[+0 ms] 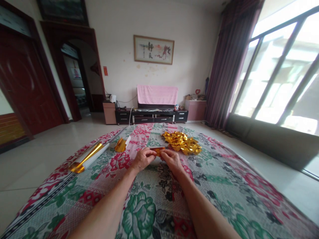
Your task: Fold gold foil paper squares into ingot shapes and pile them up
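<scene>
Between my two hands, low over the patterned cloth, is a small piece of gold foil paper [158,151]. My left hand [144,159] pinches its left end with thumb and fingers. The right end is pinched by my right hand [171,160]. Just beyond my right hand lies a heap of folded gold foil pieces [181,142]. To the left of my left hand rests a small stack of gold foil sheets [120,145] with a white edge. Farther left lies a rolled gold and white sheet [88,158].
The flowered cloth [139,212] covers the surface under my hands. Beyond it stand a low black cabinet [153,118] and a screen draped in a pink cloth [157,95]. A purple curtain [228,63] and windows are on the right, dark red doors on the left.
</scene>
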